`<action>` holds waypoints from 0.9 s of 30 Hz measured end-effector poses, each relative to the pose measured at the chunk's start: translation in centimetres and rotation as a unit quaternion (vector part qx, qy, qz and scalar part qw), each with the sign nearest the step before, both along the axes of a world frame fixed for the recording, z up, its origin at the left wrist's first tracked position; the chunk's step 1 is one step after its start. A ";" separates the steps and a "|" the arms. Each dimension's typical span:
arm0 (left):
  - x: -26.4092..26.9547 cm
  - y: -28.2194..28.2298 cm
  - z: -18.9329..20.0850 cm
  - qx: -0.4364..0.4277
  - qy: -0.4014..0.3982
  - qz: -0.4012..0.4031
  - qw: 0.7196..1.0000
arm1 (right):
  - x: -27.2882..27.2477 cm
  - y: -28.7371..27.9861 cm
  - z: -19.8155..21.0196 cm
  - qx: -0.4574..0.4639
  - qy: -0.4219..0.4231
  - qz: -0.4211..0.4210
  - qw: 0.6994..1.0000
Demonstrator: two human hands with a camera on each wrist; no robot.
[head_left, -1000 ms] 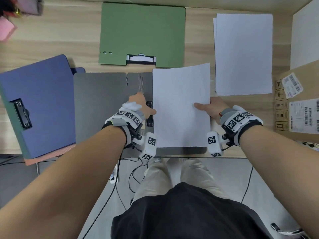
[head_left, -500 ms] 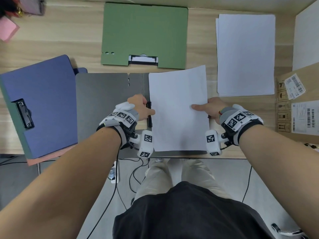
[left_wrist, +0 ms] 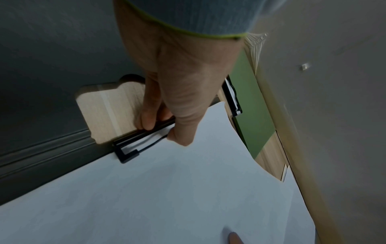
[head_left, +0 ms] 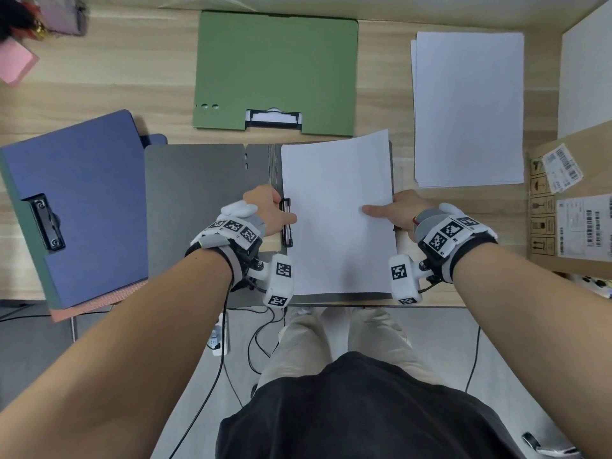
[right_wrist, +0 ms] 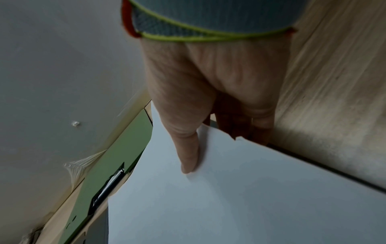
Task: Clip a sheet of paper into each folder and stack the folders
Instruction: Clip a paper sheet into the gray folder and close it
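With the left hand (head_left: 269, 210) pinching the black clip (head_left: 286, 223) open on the grey folder (head_left: 205, 207) at the worktop's near edge, the right hand (head_left: 395, 212), gripping the sheet (head_left: 337, 213), should slide its left edge fully under, square.

Marker-covered wrist rigs (head_left: 231, 233), black shirt (head_left: 364, 415), beige trousers (head_left: 331, 339)

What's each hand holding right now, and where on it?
Left hand grips the black clip of the grey folder. Right hand pinches the paper sheet at its right edge.
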State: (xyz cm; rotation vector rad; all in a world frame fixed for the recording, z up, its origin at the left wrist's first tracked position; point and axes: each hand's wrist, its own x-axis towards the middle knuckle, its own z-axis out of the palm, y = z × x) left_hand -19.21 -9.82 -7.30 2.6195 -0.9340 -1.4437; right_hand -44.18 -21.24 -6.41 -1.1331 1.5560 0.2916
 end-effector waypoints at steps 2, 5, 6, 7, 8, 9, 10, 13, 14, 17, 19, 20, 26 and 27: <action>0.0 0.0 -0.1 0.002 -0.006 -0.002 1.000 | 0.0 0.0 0.1 -0.004 0.004 0.006 1.000; -0.1 -0.1 0.0 0.003 -0.015 -0.007 1.000 | 0.1 0.0 0.2 -0.008 0.014 0.017 1.000; -0.2 -0.1 0.0 0.004 -0.017 -0.010 1.000 | 0.2 0.0 0.2 -0.009 0.016 0.020 1.000; -0.2 -0.1 0.0 0.005 -0.019 -0.012 1.000 | 0.3 0.1 0.3 -0.011 0.018 0.023 1.000; -0.3 -0.1 0.1 0.004 -0.022 -0.013 1.000 | 0.3 0.1 0.3 -0.013 0.019 0.024 0.999; -0.4 -0.2 0.2 0.003 -0.024 -0.013 1.000 | 0.4 0.1 0.4 -0.015 0.020 0.026 0.999; -0.4 -0.2 0.1 0.002 -0.027 -0.014 1.000 | 0.4 0.1 0.4 -0.015 0.019 0.027 0.999; -0.6 -0.2 0.3 -0.001 -0.041 -0.023 0.999 | 0.4 0.2 0.6 -0.017 0.019 0.030 0.999; -0.6 -0.2 0.4 -0.002 -0.050 -0.029 0.998 | 0.4 0.3 0.7 -0.017 0.019 0.029 0.999; -0.7 -0.4 0.5 0.004 -0.063 -0.041 0.997 | 0.4 0.3 0.8 -0.018 0.019 0.032 0.999; -0.8 -0.7 0.8 0.022 -0.058 -0.053 0.997 | 0.5 0.4 0.9 -0.021 0.021 0.034 0.999; -0.9 -0.8 1.0 0.031 -0.057 -0.062 0.996 | 0.5 0.4 0.9 -0.022 0.022 0.034 0.999; -1.4 -1.2 1.5 0.048 -0.078 -0.072 0.993 | 0.6 0.4 1.4 -0.031 0.035 0.058 0.997; -1.5 -1.3 1.5 0.052 -0.079 -0.072 0.993 | 0.7 0.4 1.5 -0.034 0.042 0.070 0.996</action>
